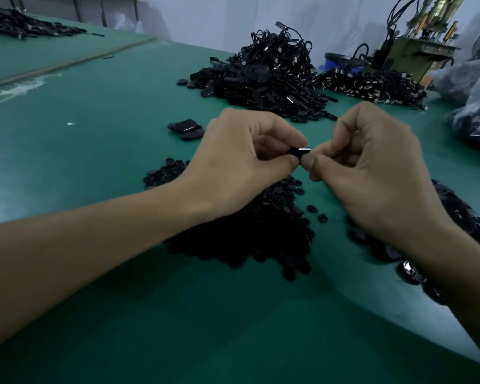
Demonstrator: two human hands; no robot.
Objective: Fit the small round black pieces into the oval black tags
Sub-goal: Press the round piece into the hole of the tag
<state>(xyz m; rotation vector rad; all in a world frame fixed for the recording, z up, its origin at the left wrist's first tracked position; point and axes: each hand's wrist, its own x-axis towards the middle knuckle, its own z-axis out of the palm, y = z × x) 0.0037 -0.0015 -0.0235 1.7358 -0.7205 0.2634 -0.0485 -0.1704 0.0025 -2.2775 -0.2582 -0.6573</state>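
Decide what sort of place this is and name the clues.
Probably a factory assembly bench: heaps of black oval tags and small round pieces on a green worktable, with an industrial machine behind.

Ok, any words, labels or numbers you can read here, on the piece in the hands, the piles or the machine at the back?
No text can be read anywhere.
The black piece pinched between left hand and right hand: no marking shows.
The machine at the back right: any label too small and blurred to read.
The blue container beside it: no print legible.
The pile of small round pieces: plain black.
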